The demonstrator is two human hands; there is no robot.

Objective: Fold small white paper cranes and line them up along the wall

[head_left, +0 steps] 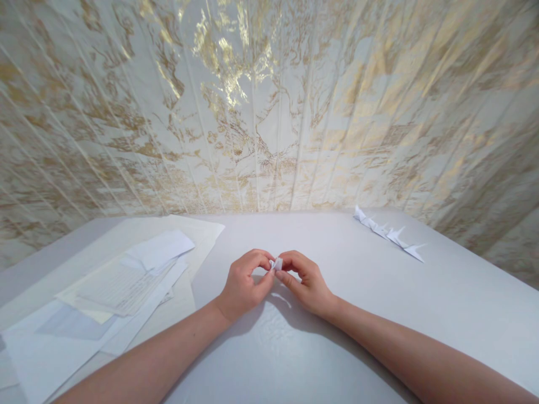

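Between my two hands is a small piece of folded white paper point(276, 264), held just above the table near the middle of the view. Thumb and fingers of my left hand point(249, 279) pinch its left side. My right hand point(306, 280) grips the right side in the same way, the fingertips of both hands almost meeting. Parts of the paper are covered by the fingers, so its full shape is hidden. Toward the back right, several folded white paper figures point(396, 237) with pointed tips stand in a slanting row, apart from my hands.
Loose sheets point(147, 252) and papers with writing point(120, 283) lie in an overlapping pile at the left, beside my left forearm. The white table point(357, 292) ends at the back against a wall covering point(252, 129) with a gold pattern.
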